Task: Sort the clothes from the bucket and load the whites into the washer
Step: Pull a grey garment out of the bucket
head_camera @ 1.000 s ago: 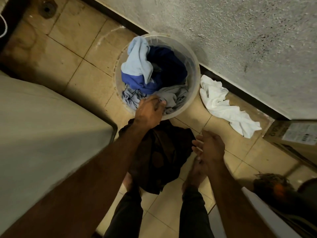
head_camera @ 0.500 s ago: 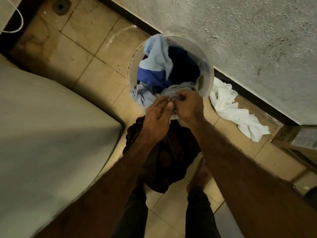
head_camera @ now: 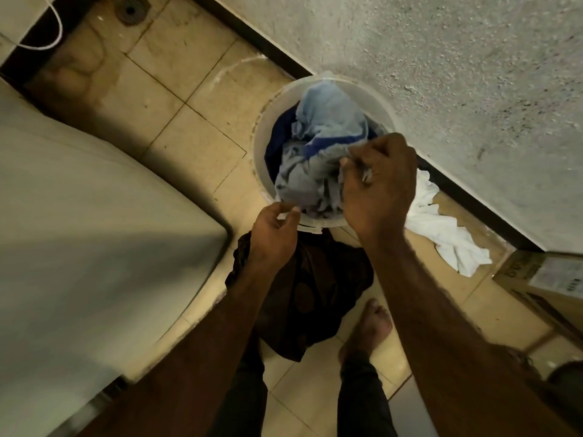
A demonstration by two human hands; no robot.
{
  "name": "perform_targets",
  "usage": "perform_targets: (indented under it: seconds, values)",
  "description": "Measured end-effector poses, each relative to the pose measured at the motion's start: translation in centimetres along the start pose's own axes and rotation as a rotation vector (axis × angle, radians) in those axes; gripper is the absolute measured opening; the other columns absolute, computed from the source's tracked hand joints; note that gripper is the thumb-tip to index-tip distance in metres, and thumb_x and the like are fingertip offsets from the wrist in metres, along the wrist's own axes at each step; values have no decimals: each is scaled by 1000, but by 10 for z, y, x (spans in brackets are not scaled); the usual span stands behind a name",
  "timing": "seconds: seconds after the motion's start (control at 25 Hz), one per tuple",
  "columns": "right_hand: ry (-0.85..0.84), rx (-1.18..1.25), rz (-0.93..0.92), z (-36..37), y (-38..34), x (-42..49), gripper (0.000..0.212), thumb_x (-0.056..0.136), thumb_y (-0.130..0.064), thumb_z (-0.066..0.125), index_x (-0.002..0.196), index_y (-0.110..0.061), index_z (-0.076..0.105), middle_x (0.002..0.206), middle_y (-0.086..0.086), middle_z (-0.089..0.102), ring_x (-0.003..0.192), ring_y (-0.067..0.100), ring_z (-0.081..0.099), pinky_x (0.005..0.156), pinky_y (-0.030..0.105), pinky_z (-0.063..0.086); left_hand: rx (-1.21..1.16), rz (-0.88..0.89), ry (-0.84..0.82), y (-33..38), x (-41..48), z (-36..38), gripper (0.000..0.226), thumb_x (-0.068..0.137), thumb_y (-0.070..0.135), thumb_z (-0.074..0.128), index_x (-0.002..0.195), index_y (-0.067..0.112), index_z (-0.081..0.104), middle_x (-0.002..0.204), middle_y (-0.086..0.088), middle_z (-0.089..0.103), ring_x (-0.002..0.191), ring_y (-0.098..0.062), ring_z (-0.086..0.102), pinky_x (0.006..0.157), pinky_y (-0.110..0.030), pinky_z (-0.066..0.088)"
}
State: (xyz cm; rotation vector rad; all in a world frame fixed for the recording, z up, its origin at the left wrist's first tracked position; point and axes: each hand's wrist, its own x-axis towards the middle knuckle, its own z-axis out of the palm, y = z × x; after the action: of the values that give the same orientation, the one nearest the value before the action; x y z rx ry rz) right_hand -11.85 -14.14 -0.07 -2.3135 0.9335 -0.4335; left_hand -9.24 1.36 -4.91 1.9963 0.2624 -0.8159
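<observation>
With the grey garment [head_camera: 299, 181] in the far bucket [head_camera: 262, 146] gripped by the right hand [head_camera: 378, 184] and pinched by the left hand [head_camera: 274, 228], tangled blue clothes [head_camera: 331, 115] may be dragged out onto the white pile [head_camera: 441, 228] at right.

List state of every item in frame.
bucket, upright, full of clothes
grey garment, in bucket, held by both hands
light blue garment, in bucket, on top
white cloth, crumpled on floor beside bucket
dark brown garment, heaped on floor
left hand, pinches grey garment
right hand, grips grey garment
</observation>
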Motion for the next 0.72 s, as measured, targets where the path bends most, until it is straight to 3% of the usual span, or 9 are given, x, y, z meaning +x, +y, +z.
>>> perform_targets:
  seconds: [0.08,0.16,0.24,0.32,0.4,0.52,0.64,0.72]
  values:
    - [2,62,29,-5,-4,-3,16,88,-21,71,99,-9,74,103,5,67,100,20,57,81,10,32,-140,-127,-6,8,3,2,32,99,40,58,116,15,70,114,-13,73,109,-37,67,85,-47,57]
    - [-102,183,142,-8,-8,-14,14,91,-19,67,98,-9,71,99,4,69,94,20,62,79,12,39,-380,-370,-91,18,6,6,44,94,57,56,114,20,69,109,-4,76,104,-24,71,72,-36,59]
    - [-177,332,230,-11,-13,-32,15,93,-20,58,83,-15,67,81,-1,66,74,10,60,69,18,46,-552,-492,-167,29,13,13,62,86,70,57,123,21,64,115,-6,74,104,-26,71,65,-35,61]
    - [-212,416,288,-16,-12,-56,30,92,-20,48,62,-27,48,60,-10,49,54,2,44,55,18,37,-565,-508,-95,40,24,20,68,84,65,65,134,19,56,125,-9,68,110,-32,67,69,-40,61]
    - [-289,367,413,-18,-3,-75,38,92,-18,46,57,-28,37,55,-8,40,53,6,37,54,27,31,-454,-426,86,44,36,25,61,90,45,68,140,15,52,135,-10,62,119,-36,61,89,-48,58]
    - [-452,165,604,-16,10,-78,34,96,-31,46,65,-20,50,65,-6,54,66,18,51,60,32,35,-236,-199,273,48,36,22,35,95,33,60,124,16,64,127,-10,66,116,-34,61,101,-52,52]
    - [-418,47,467,-16,12,-66,38,96,-56,49,80,-25,66,80,-11,62,75,10,58,66,26,41,127,51,446,50,17,14,32,93,34,56,112,12,69,130,-12,63,121,-35,57,103,-59,45]
    - [-352,54,342,-15,9,-55,32,96,-51,56,98,-25,74,100,-3,65,92,13,60,79,25,41,287,246,564,56,0,11,32,92,31,59,118,17,71,139,-4,59,130,-28,53,106,-57,42]
